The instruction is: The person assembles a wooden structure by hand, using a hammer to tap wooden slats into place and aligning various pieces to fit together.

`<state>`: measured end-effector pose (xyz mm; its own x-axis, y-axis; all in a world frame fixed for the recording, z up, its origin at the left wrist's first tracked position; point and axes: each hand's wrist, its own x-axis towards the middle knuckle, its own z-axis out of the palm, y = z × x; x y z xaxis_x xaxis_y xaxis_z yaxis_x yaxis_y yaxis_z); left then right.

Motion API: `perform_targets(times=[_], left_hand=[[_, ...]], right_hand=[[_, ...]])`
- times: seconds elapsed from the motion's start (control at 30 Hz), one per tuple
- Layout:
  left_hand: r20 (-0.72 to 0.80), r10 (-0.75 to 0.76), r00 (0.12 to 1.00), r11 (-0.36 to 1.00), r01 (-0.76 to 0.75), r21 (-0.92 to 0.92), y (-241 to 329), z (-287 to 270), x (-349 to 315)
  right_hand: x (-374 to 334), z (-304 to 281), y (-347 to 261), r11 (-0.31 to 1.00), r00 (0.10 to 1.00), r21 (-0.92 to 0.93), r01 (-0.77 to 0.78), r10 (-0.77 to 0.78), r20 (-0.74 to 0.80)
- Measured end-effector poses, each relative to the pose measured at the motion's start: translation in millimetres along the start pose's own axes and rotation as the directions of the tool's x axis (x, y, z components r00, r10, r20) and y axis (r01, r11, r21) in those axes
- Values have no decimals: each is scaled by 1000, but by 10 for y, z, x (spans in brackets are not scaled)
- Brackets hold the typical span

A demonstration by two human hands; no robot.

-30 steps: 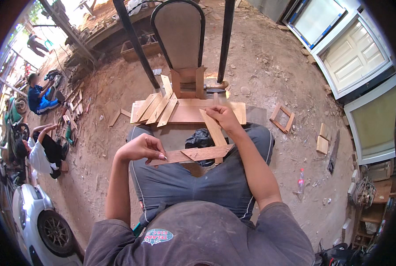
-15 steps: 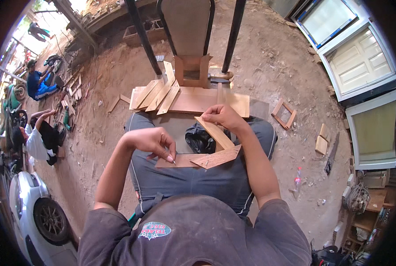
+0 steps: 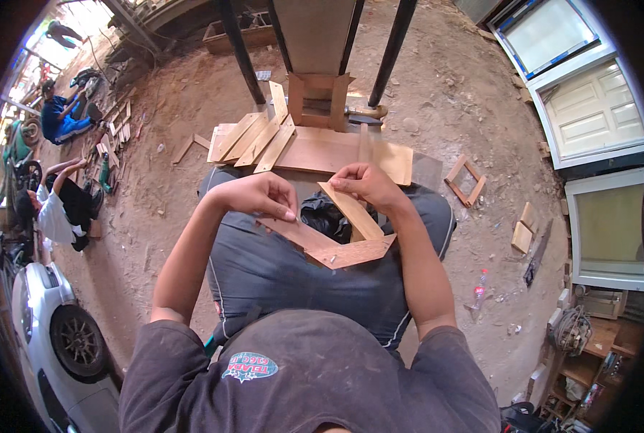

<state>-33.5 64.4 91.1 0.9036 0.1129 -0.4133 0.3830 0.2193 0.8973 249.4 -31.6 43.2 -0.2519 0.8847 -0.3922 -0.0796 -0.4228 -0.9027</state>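
Note:
Three wooden slats with angled ends are joined in an open-sided shape above my lap. My left hand (image 3: 263, 193) pinches the free end of the reddish-brown left slat (image 3: 299, 235) between thumb and fingers. With my right hand (image 3: 371, 187) I grip the upper end of the paler right slat (image 3: 358, 216). The brown middle slat (image 3: 358, 252) links the two, and a small nail (image 3: 334, 258) shows at its left joint. Behind the shape, a black plastic bag (image 3: 322, 216) lies between my legs, partly hidden.
Several loose slats (image 3: 248, 141) lie fanned over a wooden board (image 3: 311, 151) beyond my knees. A four-sided wooden frame (image 3: 466, 180) and a plastic bottle (image 3: 480, 283) rest on the dirt at right. Two people (image 3: 66, 119) sit far left, above a silver car (image 3: 37, 303).
My left hand has risen, swinging the left slat's free end upward and away from my lap. The right hand keeps its grip with little movement. The whole view has shifted slightly.

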Motion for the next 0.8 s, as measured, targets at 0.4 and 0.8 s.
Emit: perform_targets(times=[0.4,0.8], left_hand=[[-113,-40,993,991,54,122,-46,83,134],[-250,43,967,998,-50,-22,-129,306,372]], right_hand=[[-27,126,-43,983,999,-184,-6,12,34],[-90,82,-163,988,996,-131,-77,70,-52]])
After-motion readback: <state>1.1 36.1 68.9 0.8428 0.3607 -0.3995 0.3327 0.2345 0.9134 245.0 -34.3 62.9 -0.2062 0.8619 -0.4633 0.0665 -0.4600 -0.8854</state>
